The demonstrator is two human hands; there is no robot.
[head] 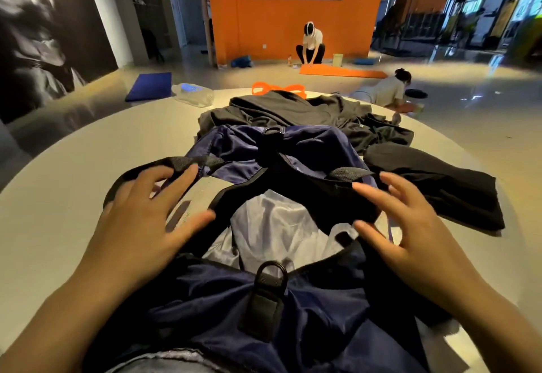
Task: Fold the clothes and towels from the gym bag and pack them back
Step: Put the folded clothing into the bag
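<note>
Nearest the table's front edge, the bag is lying limp, its mouth gaping between both hands and showing pale lining. The left hand is hovering with fingers spread and relaxed, gripping nothing; its fingertips are sitting just beside the black strap on the bag's left side, and whether they are touching it cannot be told. The right hand is likewise loose and splayed, holding nothing, its fingertips lying over the black rim of the opening, at or just above the fabric.

The likely trouble: the bag is soft and is not holding its own shape, so the mouth could be collapsing shut as soon as a folded piece is being pushed in, rumpling the fold. The loose strap may also be snagging a hand or dragging into the opening.

Just beyond the right hand, toward the table's right edge, a folded black garment is lying flat, apart from the fingers. Farther off, past the bag, a crumpled black heap is waiting unfolded near the far edge; it is well out of reach of both hands, so leaning for it could be shoving the bag aside.
</note>
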